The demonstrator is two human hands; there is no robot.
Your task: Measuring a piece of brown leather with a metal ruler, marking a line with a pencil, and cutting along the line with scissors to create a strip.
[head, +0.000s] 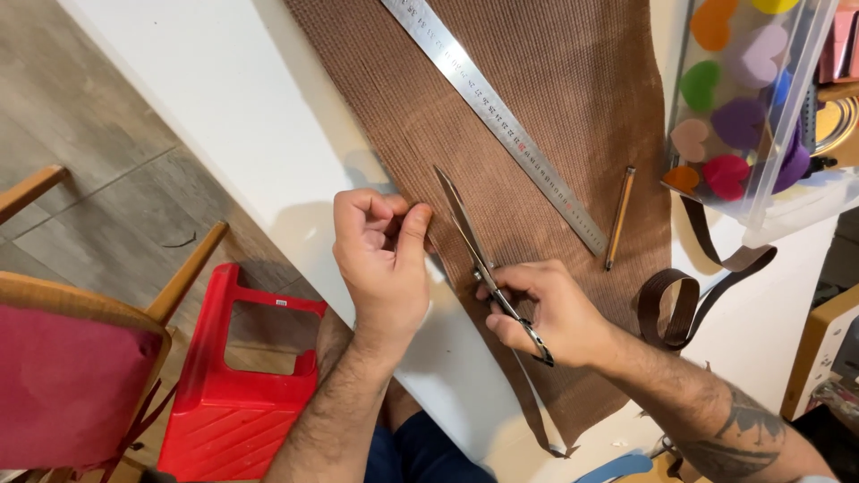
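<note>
Right hand is closed through the handles of the scissors, blades slightly parted along the left edge of the brown fabric; left hand pinches that edge shut beside the blades. Risk, as I read it: the pinch slackens, the cloth shifts, the cut wanders. On the fabric: one steel ruler, one pencil.

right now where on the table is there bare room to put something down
Bare white table lies left of the brown fabric, above the left hand. The right side is crowded: ruler, pencil, clear box, strap.
</note>
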